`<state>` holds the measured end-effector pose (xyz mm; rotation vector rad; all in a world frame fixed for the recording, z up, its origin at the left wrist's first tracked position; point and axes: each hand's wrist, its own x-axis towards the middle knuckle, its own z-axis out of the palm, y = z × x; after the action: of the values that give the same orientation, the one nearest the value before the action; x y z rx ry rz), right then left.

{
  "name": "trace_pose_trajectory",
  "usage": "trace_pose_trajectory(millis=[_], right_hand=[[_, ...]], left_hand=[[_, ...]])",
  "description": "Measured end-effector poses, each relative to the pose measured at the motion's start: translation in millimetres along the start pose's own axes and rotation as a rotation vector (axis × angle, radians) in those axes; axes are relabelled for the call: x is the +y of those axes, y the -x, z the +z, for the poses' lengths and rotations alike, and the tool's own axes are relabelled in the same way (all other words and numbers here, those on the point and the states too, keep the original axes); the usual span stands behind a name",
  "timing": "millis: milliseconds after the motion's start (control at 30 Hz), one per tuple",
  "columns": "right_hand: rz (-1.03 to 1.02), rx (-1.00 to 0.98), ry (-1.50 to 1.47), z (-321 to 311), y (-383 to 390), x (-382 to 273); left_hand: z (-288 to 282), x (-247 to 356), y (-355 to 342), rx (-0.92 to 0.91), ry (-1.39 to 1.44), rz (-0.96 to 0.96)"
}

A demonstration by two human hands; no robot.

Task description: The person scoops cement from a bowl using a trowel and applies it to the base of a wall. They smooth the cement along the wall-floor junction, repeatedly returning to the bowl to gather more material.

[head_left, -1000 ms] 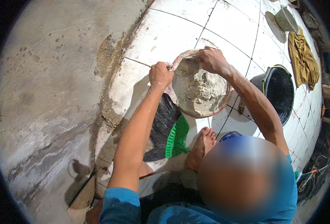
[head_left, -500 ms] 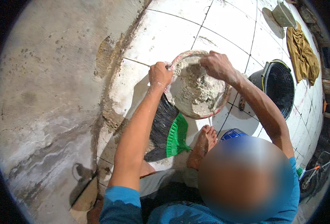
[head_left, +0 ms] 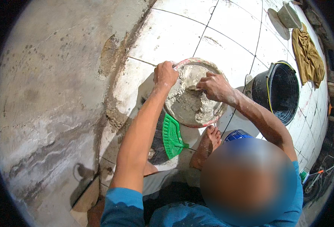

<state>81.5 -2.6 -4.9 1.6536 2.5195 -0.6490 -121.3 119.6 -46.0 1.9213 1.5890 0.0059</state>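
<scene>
A round basin (head_left: pixel 201 124) with a worn red rim sits on the tiled floor in front of me, holding wet grey mortar (head_left: pixel 189 102). Its upper left rim is gripped by my left hand (head_left: pixel 166 76), fingers wrapped over the edge. Over the mortar, inside the basin, is my right hand (head_left: pixel 214 88), with its fingers curled closed. A small edge shows by those fingertips, but I cannot make out what it belongs to. Below the basin, close to my left forearm, lies a broom head (head_left: pixel 171 138) with a green plastic top and black bristles.
A black bucket (head_left: pixel 284 92) with a yellow-edged handle lies tipped to the right. Beyond it are a brown cloth (head_left: pixel 308 56) and a grey container (head_left: pixel 291 16). A rough plastered wall (head_left: pixel 53 87) bounds the left side. My bare foot (head_left: pixel 207 147) stands just below the basin.
My right hand has moved from the basin's far side down and left over the mortar, which has shifted shape. The basin has slid slightly nearer, and the broom head has turned a little.
</scene>
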Motion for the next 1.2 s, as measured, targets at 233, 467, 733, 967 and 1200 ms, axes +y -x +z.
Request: trace_pose_trajectory(millis=[233, 467, 733, 967, 1200], right_hand=[[0.132, -0.013, -0.006, 4.1, 21.3, -7.7], [0.278, 0.044, 0.012, 18.4, 52.3, 1.2], [0.492, 0.047, -0.078, 10.9, 51.2, 22.9], [0.617, 0.062, -0.169, 0.6, 27.3, 15.5], [0.607, 0.187, -0.141, -11.2, 42.0, 36.8]], left_hand=[[12.2, -3.4, -21.6, 0.049, 0.028, 0.234], [5.2, 6.4, 13.6, 0.116, 0.125, 0.148], [-1.8, -30.2, 33.5, -0.056, 0.442, -0.108], [-14.2, -5.5, -9.3, 0.002, 0.053, 0.041], [-28.7, -8.6, 93.5, 0.034, 0.718, -0.136]])
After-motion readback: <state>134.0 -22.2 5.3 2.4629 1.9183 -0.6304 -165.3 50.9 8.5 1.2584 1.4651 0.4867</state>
